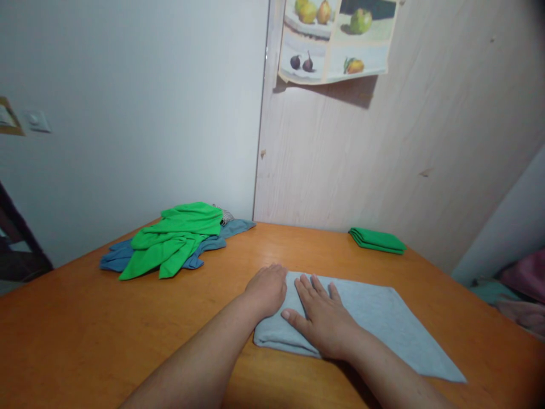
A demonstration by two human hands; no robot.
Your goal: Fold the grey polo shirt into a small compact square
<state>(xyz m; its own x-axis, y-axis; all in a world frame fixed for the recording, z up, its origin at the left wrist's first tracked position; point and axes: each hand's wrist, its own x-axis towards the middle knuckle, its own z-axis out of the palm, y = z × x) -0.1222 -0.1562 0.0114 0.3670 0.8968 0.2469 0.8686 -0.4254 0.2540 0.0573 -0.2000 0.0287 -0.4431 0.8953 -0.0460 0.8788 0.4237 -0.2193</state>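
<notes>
Pale grey cloth (383, 315), layered at left, on orange-brown table (72, 335); under right hand (323, 318), fingers spread; left hand (269, 289) at left edge, fingers together, cannot tell if pinching.

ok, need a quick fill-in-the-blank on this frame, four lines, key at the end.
1. The hand lying flat and spread on the grey cloth is the person's ____ one.
2. The folded cloth near the far right corner of the table is coloured ____.
3. The loose pile of cloths lies toward the table's ____ side.
4. The sheet on the wall shows pictures of ____.

Missing words: right; green; left; fruit.
</notes>
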